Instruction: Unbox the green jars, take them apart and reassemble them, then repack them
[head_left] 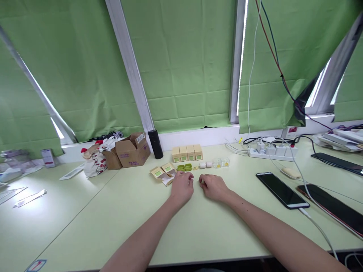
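Note:
My left hand (183, 186) lies on the table with its fingers curled in, and I see nothing in it. Just beyond its fingertips are two small green open cases (184, 167). To its left lie opened, flattened cardboard boxes (163, 173). My right hand (213, 187) rests a short gap away, fingers bent and drawn together, with no object showing in them. Past the hands, a row holds small yellow pieces (195, 168), two pale pink cylinders (205, 165) and two clear round containers (221, 163) with yellow bits inside. Behind stand several small closed cardboard boxes (187, 153).
A black cylinder (155, 144) and a brown carton (132, 150) stand at the back left, beside a printed cloth bag (95, 164). On the right are a phone (282, 190) on a white cable, a dark phone (334, 206) and a power strip (272, 153).

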The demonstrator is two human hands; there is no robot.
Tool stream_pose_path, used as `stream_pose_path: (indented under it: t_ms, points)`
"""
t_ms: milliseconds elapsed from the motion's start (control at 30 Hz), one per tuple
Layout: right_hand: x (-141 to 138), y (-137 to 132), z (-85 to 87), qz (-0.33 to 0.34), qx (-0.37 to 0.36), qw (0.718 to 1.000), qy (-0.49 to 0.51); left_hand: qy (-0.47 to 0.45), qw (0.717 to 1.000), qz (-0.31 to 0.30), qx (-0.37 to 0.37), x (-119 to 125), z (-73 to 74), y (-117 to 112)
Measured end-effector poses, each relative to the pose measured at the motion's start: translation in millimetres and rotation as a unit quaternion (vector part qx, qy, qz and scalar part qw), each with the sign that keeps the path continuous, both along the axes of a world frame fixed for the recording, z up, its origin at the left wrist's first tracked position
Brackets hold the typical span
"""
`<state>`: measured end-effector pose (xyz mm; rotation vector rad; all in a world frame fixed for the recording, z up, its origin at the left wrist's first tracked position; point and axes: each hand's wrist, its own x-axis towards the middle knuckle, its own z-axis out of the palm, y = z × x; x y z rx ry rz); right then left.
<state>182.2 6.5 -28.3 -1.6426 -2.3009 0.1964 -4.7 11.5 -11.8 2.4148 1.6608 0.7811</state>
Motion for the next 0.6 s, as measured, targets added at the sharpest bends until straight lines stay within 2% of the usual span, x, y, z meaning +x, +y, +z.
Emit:
stream_pose_path:
  t_ms: [200, 333, 433, 600]
  points:
    - [1.5, 0.8, 1.6, 0.005, -0.005, 1.0, 0.004, 0.06, 0.995, 0.048, 0.069, -17.6, 28.4, 17.4]
    - [1.2, 1.4, 0.6, 0.009, -0.004, 1.0, 0.008, 0.108, 0.989, 0.075, 0.062, -24.0, 41.3, 38.0]
    - [1.6, 2.2, -0.7, 0.013, -0.004, 1.0, 0.008, 0.159, 0.985, 0.074, 0.006, -24.8, 41.8, 57.8]
    - [2.7, 3.8, -2.1, 0.015, 0.002, 1.0, 0.003, 0.188, 0.979, 0.072, -0.031, -23.8, 30.8, 84.6]
